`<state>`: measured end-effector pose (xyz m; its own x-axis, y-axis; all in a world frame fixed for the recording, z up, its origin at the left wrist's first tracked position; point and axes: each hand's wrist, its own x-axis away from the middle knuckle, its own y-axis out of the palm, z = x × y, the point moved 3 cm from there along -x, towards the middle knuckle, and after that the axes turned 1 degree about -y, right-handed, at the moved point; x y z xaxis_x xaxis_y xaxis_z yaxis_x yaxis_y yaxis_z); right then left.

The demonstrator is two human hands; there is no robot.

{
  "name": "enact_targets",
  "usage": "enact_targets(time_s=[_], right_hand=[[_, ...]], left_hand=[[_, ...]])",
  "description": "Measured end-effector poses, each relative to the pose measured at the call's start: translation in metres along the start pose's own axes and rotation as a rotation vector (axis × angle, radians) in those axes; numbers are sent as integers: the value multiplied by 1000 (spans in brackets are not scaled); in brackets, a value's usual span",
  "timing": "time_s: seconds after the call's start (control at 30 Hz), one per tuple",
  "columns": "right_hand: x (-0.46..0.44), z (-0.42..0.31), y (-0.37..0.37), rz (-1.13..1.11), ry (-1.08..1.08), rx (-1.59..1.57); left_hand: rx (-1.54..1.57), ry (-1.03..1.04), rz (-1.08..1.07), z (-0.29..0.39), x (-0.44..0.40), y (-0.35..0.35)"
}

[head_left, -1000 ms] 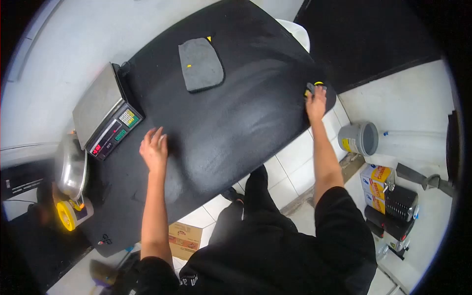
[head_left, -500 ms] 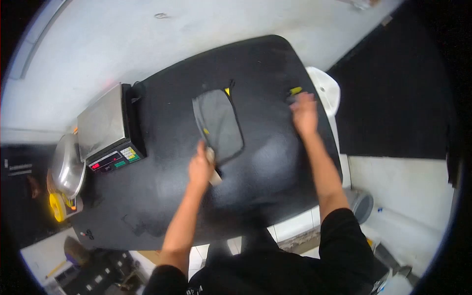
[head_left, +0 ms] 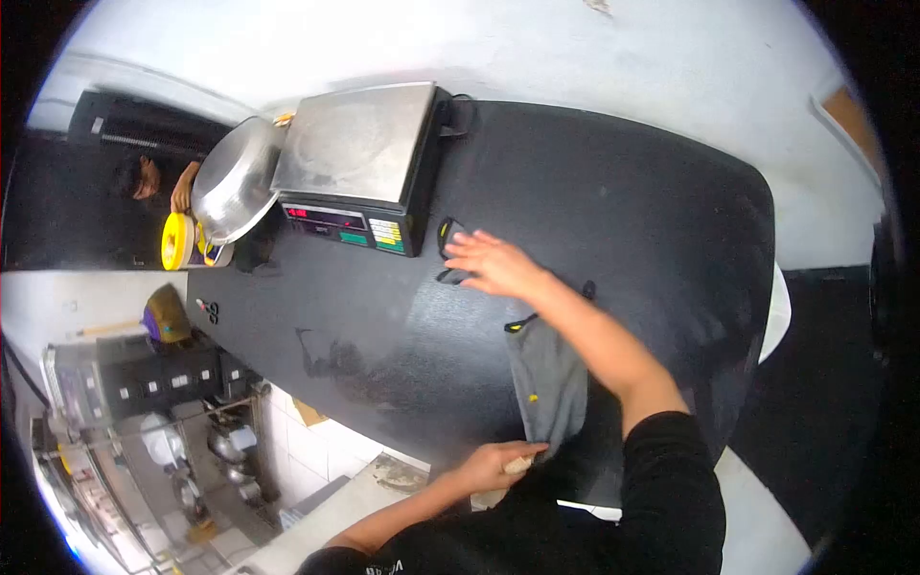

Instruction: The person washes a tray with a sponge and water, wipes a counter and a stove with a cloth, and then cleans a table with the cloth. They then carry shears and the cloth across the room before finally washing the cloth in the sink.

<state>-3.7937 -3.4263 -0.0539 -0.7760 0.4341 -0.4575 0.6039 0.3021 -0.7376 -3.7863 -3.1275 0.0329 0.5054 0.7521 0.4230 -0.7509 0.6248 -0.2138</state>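
Observation:
My right hand (head_left: 494, 264) reaches across the black table (head_left: 652, 192) with its fingers spread. Its fingertips are over a dark looped strap (head_left: 447, 236) with a yellow bit; whether they touch it is unclear. Near the front edge my left hand (head_left: 492, 469) is closed around a small beige object (head_left: 518, 465), whose kind I cannot make out. The narrow lower end of a grey fabric pouch (head_left: 551, 379) lies at the left fingertips. Yellow marks show on the pouch, and my right forearm passes over its upper part.
Beyond my right hand stands a digital scale (head_left: 355, 144) with a steel top. Left of it are a tilted metal bowl (head_left: 235, 182), a yellow ring-shaped roll (head_left: 174, 241) and scissors (head_left: 211, 310). Part of a person appears against the dark area behind the bowl. Metal shelving (head_left: 125, 489) stands lower left.
The view has turned left. My right hand has swung from the table's right end toward the scale. The left hand, with the beige object, and the pouch are now nearer my body.

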Motion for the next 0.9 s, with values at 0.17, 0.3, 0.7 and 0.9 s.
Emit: enact_targets(time_s=[0.17,0.3,0.7,0.9], right_hand=[[-59,110,-64,122,353,291],[-67,131,-57,237,372,390],[441,138,-313,361,1072,1275],[383,-28,-224,374,1070,901]], left_hand=[[-337,-15,185,8,-29,-38],[-492,-201,585,18,-73,-68],[-382,-21,661,8,-127,-54],[62,13,698,51,-161,-123]])
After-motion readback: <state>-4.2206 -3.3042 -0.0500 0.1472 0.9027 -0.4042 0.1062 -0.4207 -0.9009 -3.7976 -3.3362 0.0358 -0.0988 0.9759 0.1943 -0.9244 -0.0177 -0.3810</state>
